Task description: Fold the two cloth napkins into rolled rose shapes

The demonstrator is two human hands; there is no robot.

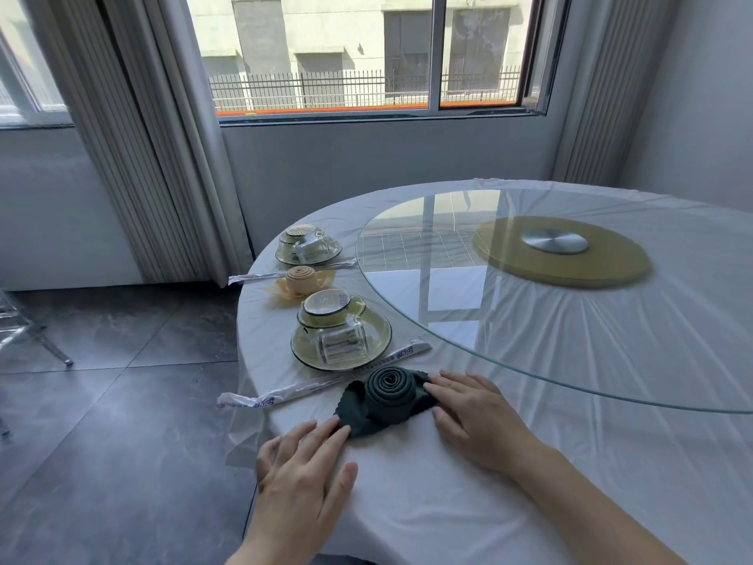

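Touching the green napkin rose (390,391) with left hand (303,462) and right hand (472,418), fingers straight, slightly spread; I fear one tug unrolls it.

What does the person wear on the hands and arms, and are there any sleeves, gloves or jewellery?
Nothing is worn. The left hand and the right hand have no gloves, and no ring or watch shows. The forearms are uncovered too: no sleeve is in view down to the lower edge of the picture.
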